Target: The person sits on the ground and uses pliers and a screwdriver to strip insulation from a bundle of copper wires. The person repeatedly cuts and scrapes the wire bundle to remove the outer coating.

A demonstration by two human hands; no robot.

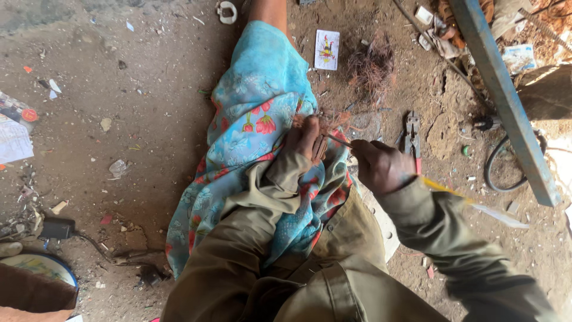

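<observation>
While the left hand (304, 140) pinches a tuft of copper wire (325, 122) on the lap | right hand (381, 167), fisted round a thin blade (338, 140), works just beside it | risk: a slip could nick those fingers | pliers (412, 138) lie beyond the right hand.

Bare dirt floor (149, 119), littered with scraps. A blue metal beam (506, 101) slants from twelve toward three o'clock. A playing card (326, 49) lies near twelve, crumpled papers (13, 134) at nine, sunlight (557, 161) falls at three.
</observation>
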